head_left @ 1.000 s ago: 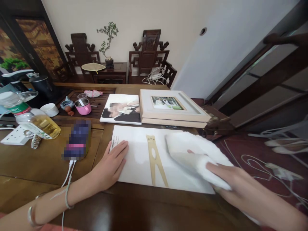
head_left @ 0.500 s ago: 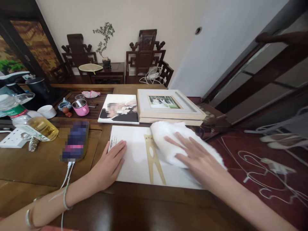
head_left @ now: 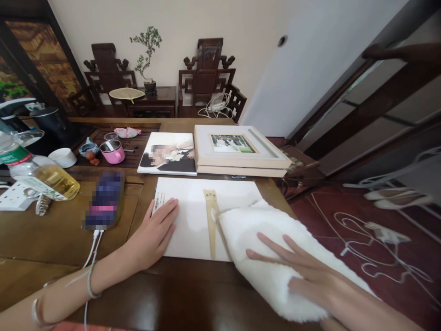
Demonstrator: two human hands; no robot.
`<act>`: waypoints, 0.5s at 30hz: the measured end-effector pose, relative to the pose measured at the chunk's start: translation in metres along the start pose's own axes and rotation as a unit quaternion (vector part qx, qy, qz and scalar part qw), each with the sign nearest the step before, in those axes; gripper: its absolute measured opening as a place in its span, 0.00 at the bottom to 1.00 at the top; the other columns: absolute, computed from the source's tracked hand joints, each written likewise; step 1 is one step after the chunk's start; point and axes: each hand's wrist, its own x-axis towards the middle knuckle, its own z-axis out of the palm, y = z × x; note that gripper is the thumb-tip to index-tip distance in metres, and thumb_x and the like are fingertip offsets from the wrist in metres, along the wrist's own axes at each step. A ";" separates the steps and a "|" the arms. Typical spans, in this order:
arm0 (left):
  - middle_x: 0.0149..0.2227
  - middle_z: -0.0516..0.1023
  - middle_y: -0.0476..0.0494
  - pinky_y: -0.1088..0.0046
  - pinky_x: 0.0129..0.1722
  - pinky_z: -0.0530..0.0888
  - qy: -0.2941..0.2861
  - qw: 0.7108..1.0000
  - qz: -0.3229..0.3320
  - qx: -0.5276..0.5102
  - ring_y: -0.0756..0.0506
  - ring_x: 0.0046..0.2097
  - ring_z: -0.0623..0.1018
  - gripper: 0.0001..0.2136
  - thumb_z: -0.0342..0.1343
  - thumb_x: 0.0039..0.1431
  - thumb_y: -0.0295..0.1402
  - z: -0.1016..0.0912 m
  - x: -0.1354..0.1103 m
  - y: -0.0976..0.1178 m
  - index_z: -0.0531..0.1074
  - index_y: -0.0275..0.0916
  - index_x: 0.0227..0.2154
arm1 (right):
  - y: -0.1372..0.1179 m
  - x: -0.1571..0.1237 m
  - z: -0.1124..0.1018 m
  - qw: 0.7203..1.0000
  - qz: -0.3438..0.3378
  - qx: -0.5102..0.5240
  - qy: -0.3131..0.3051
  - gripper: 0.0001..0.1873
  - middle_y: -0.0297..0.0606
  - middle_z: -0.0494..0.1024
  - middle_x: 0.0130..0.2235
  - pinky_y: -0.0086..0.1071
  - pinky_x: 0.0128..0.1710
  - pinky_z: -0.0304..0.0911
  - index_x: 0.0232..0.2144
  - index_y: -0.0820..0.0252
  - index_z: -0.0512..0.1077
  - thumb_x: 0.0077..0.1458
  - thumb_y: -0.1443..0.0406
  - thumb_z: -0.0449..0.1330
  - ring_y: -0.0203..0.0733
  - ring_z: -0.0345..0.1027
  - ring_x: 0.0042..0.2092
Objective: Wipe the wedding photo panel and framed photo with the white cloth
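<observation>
A white panel (head_left: 188, 230) with a small barcode lies flat on the wooden table. On its left edge rests my left hand (head_left: 161, 225), open, fingers stretched out over the corner with the barcode. My right hand (head_left: 299, 257) is on a fluffy white cloth (head_left: 255, 248), fingers spread over the pile and the thumb tucked against a fold. The cloth covers the panel's right part and hangs past its front edge. Between the hands, a flat yellowish forked shape (head_left: 210, 220) shows on the panel, its right leg partly hidden by the cloth.
Behind the panel are a photo print (head_left: 168, 154) and stacked cream picture frames (head_left: 241, 158). To the left are a charging phone (head_left: 105, 200), a tipped bottle (head_left: 51, 179), a power strip (head_left: 15, 195) and a pink cup (head_left: 112, 151). Cables (head_left: 365, 248) lie on the red floor at right.
My right hand has drawn the cloth towards me and to the right, uncovering the panel's far right part. My left hand keeps its place on the panel.
</observation>
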 end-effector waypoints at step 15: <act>0.65 0.55 0.36 0.50 0.65 0.47 -0.001 1.000 -0.001 -0.002 0.43 0.67 0.53 0.22 0.38 0.68 0.29 0.000 0.000 -0.001 0.50 0.36 0.63 | 0.038 0.086 -0.012 0.997 -0.008 -0.074 -0.011 0.18 0.42 0.56 0.64 0.65 0.61 0.36 0.31 0.58 0.67 0.38 0.78 0.46 0.54 0.33 0.66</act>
